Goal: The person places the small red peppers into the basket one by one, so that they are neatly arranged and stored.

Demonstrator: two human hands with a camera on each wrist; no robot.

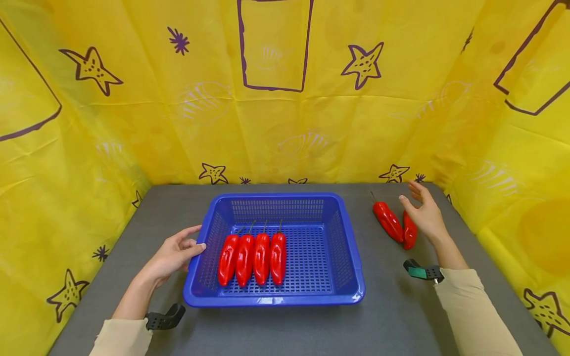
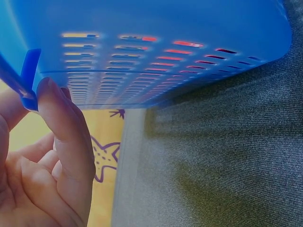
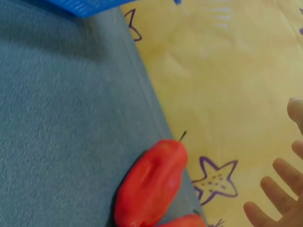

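Head view: left hand in a pinch on basket rim, right hand wide near part-hidden pepper.

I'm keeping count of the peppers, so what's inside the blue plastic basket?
Inside the blue plastic basket, four red chili peppers lie side by side, toward the left. The part of the mesh floor directly beneath them is covered, so I can't see it.

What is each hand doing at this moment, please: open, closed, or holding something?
Left hand: holding the blue basket, pinched at its left rim.
Right hand: open, holding nothing, near two red peppers.
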